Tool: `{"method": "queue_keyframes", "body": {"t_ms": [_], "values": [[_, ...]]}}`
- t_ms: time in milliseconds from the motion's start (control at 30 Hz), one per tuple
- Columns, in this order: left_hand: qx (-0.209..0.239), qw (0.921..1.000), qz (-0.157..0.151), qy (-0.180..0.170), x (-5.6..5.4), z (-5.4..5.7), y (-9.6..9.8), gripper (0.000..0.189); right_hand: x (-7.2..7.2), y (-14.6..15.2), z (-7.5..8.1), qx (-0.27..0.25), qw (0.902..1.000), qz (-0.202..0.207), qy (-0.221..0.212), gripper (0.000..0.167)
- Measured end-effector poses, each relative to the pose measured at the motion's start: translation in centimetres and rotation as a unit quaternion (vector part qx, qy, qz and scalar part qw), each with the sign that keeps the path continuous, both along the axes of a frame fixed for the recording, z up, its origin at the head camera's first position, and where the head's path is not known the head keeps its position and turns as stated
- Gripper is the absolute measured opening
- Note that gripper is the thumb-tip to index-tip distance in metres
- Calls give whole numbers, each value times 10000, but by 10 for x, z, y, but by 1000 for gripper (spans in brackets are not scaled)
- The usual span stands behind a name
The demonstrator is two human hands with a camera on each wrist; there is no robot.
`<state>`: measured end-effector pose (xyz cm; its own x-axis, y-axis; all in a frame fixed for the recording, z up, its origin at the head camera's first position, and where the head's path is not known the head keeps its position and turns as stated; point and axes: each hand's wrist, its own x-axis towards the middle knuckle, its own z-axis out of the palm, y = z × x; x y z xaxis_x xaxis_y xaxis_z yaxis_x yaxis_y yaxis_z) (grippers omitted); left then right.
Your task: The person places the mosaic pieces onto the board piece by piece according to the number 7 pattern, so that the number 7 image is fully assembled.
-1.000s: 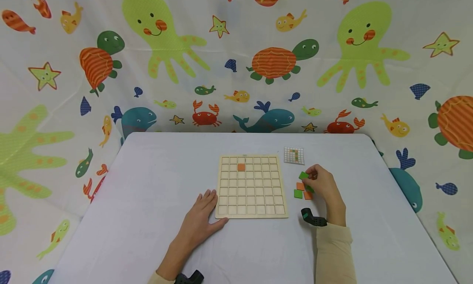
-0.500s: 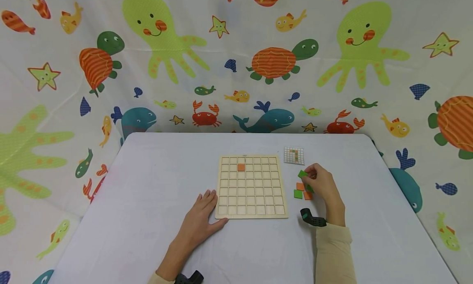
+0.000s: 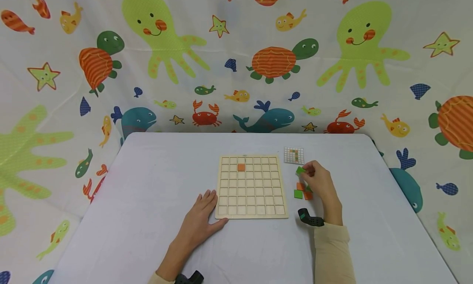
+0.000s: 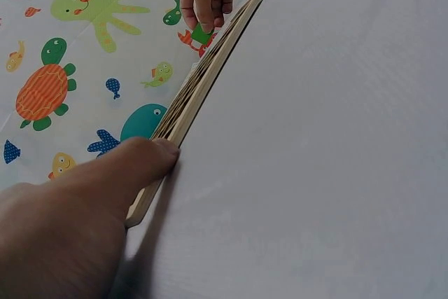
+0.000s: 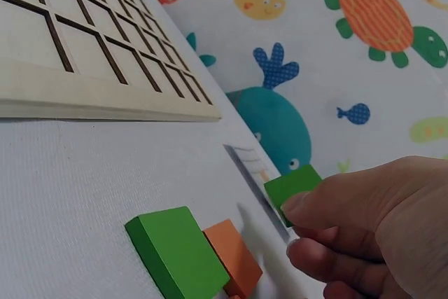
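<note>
My right hand (image 3: pixel 320 183) pinches a green square tile (image 5: pixel 292 188) between thumb and fingers, lifted above the table right of the wooden grid board (image 3: pixel 253 187). Below that hand lie loose tiles: a green one (image 3: pixel 298 194), an orange one (image 3: pixel 300 186), another orange one (image 3: pixel 308 195), and a green one partly hidden by the fingers. One orange tile (image 3: pixel 241 167) sits in a cell near the board's top. My left hand (image 3: pixel 199 218) lies with its fingers extended at the board's lower left corner; its thumb (image 4: pixel 150 155) touches the board's edge in the left wrist view.
A small card (image 3: pixel 294 155) printed with a grid and coloured squares lies behind the loose tiles, right of the board's top corner. The white table (image 3: pixel 148 185) extends to both sides. A curtain (image 3: pixel 236 62) with sea animals hangs behind it.
My right hand has moved slightly left and away from me, raising the green tile off the loose tiles. The left hand and the board have stayed in place.
</note>
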<state>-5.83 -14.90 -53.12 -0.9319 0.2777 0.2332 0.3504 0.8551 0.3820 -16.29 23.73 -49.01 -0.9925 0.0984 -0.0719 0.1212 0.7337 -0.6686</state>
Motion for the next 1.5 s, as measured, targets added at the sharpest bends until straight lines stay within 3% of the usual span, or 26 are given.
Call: {"method": "queue_keyframes", "body": {"t_ms": [700, 1000, 1500], "values": [[-24, 9999, 30, -103, 1, 0, -1, 84, -6, -19, -1, -104, 9994, 186, 286, 24], [-18, 9999, -3, 148, 1, 1, 0, 83, -7, -26, 0, -156, 9986, 333, 392, 23], [11, 9999, -14, 128, 1, 1, 0, 81, -8, -36, 1, -212, 9966, 552, 570, 21]]}}
